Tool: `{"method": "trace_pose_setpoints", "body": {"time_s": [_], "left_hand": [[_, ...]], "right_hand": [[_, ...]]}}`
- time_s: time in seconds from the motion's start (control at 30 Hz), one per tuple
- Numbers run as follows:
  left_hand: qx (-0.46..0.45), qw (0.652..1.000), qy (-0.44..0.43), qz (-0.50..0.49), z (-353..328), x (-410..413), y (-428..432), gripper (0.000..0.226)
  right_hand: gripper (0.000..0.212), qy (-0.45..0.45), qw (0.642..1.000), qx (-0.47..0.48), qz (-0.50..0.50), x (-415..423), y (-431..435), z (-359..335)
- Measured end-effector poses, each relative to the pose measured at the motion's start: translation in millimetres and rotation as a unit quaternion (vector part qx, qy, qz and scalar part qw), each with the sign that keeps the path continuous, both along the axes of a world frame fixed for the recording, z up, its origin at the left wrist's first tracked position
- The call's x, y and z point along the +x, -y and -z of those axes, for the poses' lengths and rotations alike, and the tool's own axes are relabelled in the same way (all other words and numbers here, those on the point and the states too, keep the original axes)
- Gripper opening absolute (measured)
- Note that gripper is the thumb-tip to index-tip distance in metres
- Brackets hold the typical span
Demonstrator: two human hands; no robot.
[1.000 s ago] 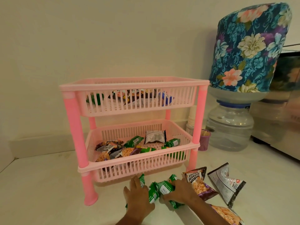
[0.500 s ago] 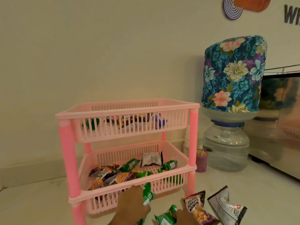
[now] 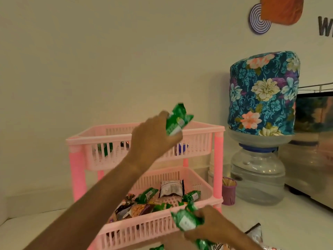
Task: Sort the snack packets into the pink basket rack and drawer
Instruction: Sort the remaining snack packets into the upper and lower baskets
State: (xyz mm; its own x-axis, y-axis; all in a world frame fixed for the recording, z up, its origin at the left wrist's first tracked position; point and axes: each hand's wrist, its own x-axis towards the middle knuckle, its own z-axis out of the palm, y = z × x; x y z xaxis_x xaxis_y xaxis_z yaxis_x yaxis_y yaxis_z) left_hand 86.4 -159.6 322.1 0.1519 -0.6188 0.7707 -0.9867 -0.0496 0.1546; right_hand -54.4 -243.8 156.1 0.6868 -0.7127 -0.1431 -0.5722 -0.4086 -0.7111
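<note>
The pink two-tier basket rack [image 3: 219,152] stands on the white counter. My left hand [image 3: 153,141] is raised in front of the top basket's [image 3: 111,130] front rim, gripping a green snack packet [image 3: 177,120] that pokes above the rim. My right hand [image 3: 210,226] is low in front of the bottom basket [image 3: 137,231], closed on more green packets [image 3: 185,220]. The bottom basket holds several mixed packets [image 3: 144,206], green, brown and silver. Through the top basket's slats I see a green packet [image 3: 105,148] and a purple one [image 3: 181,147].
A water bottle with a floral cover [image 3: 263,94] sits upside down on a clear dispenser base [image 3: 257,177] right of the rack. A small purple cup [image 3: 228,191] stands beside it. A shiny appliance [image 3: 313,150] is at far right. A silver packet [image 3: 255,233] lies at the bottom right.
My left hand has lifted a green packet from the counter up to the top basket's rim. My right hand has gathered green packets and risen to the bottom basket's front. The camera tilted upward.
</note>
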Motion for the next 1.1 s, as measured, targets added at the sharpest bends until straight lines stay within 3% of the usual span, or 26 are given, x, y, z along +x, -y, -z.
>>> {"method": "trace_pose_setpoints", "body": {"time_s": [0.13, 0.27, 0.37, 0.5, 0.6, 0.73, 0.83, 0.97, 1.1], "left_hand": [[-0.023, 0.998, 0.018, -0.060, -39.3, 15.6, 19.5, 0.044], [0.053, 0.994, -0.027, -0.093, -52.6, 38.2, 52.2, 0.044], [0.129, 0.981, -0.024, -0.142, -54.6, 58.0, 67.0, 0.046], [0.275, 0.939, -0.063, -0.195, -57.3, 91.3, 59.9, 0.050], [0.365, 0.900, -0.093, -0.218, -54.2, 115.3, 44.0, 0.045], [0.441, 0.855, -0.107, -0.250, -46.1, 137.3, 27.1, 0.037], [0.415, 0.871, -0.108, -0.240, -42.4, 141.1, 27.3, 0.039], [0.362, 0.908, -0.101, -0.188, -38.3, 132.8, 47.1, 0.043], [0.354, 0.920, -0.116, -0.120, -29.6, 126.2, 69.4, 0.043]], "right_hand": [[0.030, 0.069, 0.996, -0.050, -0.001, -18.7, 3.3, -71.3], [0.022, 0.122, 0.987, -0.108, 0.006, -33.1, 2.2, -125.6], [0.037, 0.150, 0.980, -0.127, 0.012, -38.4, 3.4, -156.0], [0.059, 0.181, 0.971, -0.154, -0.012, -44.0, 4.3, -186.2], [0.047, 0.208, 0.966, -0.152, -0.023, -43.1, 12.6, -202.7], [0.068, 0.259, 0.955, -0.142, -0.021, -28.8, 24.1, -220.5], [0.057, 0.272, 0.952, -0.140, -0.006, -10.2, 32.6, -230.2], [0.024, 0.251, 0.955, -0.159, 0.021, 18.4, 58.8, -236.8], [0.025, 0.210, 0.956, -0.200, 0.036, 53.0, 89.4, -233.9]]}}
